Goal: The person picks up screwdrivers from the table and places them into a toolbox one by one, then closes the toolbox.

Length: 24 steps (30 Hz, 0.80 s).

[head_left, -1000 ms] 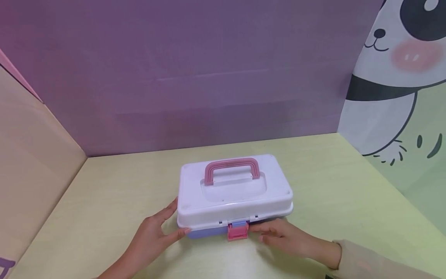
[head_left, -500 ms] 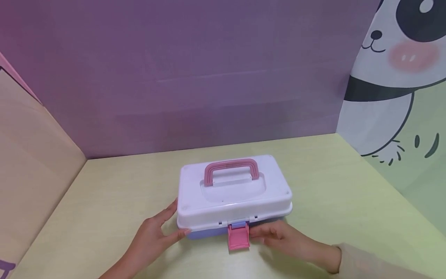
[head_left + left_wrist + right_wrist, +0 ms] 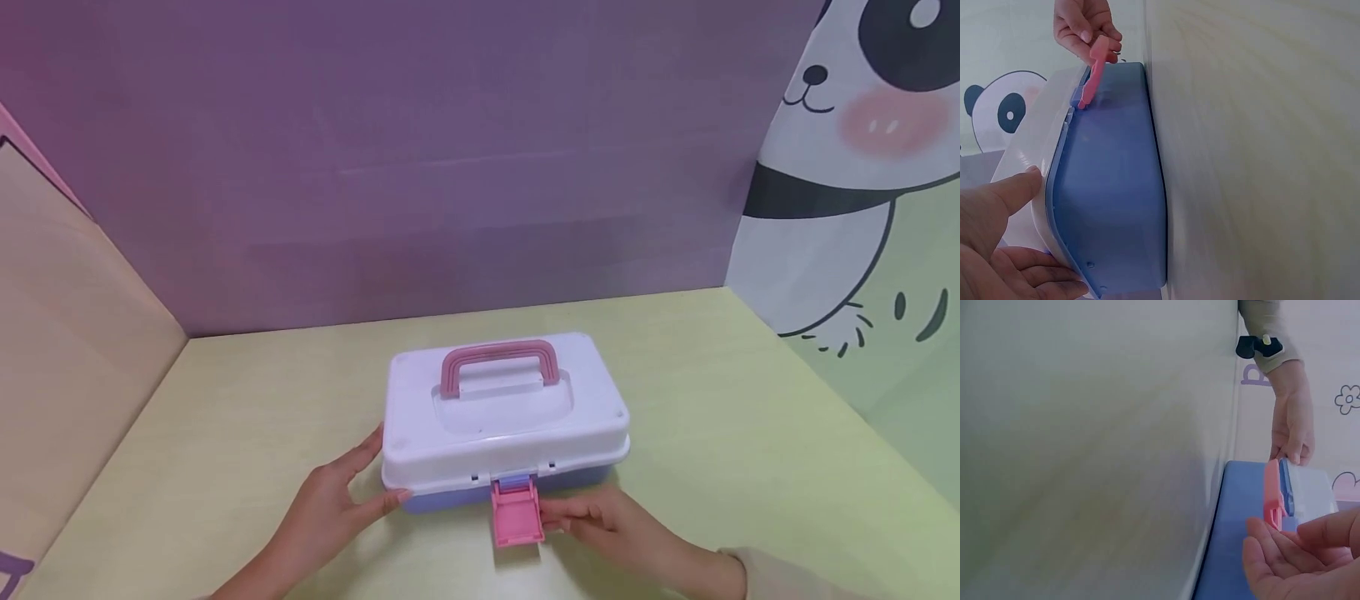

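Note:
A plastic storage box (image 3: 420,392) with a white lid, blue base and pink handle (image 3: 500,354) sits on the table, lid down. My left hand (image 3: 326,504) holds its left front corner, thumb on the front and fingers along the side. The pink latch (image 3: 517,518) is flipped away from the front and juts outward; the left wrist view shows the latch (image 3: 1095,72) hinged at the lid seam. My right hand (image 3: 611,527) touches the latch's right edge with its fingertips. In the right wrist view those fingers are loosely bent, thumb apart from the latch (image 3: 1272,487).
The pale yellow table (image 3: 270,400) extends around the box. A purple wall (image 3: 450,167) stands behind it, a beige panel (image 3: 67,350) on the left and a panda-printed panel (image 3: 840,208) on the right. A dark device (image 3: 1257,347) sits on the left sleeve.
The latch has swung outward and down from the box front, showing more of its inner face. My right hand has moved slightly toward me with it. The left hand and box stay in place.

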Motion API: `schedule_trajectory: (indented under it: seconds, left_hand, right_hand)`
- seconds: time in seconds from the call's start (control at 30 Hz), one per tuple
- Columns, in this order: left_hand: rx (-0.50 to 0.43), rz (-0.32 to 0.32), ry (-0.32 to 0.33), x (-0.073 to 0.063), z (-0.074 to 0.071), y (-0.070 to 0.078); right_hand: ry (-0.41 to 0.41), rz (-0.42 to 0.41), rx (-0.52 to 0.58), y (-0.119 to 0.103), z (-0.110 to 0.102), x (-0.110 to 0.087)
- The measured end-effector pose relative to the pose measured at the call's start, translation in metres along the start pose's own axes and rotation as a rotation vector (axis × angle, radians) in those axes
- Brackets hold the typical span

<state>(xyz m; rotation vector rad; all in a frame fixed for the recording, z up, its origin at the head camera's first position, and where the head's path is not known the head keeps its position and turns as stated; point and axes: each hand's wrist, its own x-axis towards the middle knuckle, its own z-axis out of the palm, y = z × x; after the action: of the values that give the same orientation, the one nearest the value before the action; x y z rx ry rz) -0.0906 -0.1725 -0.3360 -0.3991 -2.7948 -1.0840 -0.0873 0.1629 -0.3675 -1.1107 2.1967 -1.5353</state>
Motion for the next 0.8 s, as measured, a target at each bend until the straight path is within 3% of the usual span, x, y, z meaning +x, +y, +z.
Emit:
schedule_trajectory:
  seconds: [0.13,0.4,0.8]
  left_hand:
    - [0.01,-0.002,0.003,0.0,0.0,-0.001]
    - [0.004,0.024,0.012,0.0,0.001,-0.001]
    - [-0.001,0.034,0.012,-0.002,0.002,-0.001]
  right_hand:
    - [0.043,-0.04,-0.107,-0.005,0.003,-0.005]
    - [0.145,-0.206,-0.365,-0.01,0.004,-0.003]
    - [0.274,-0.363,-0.562,-0.007,-0.003,0.013]
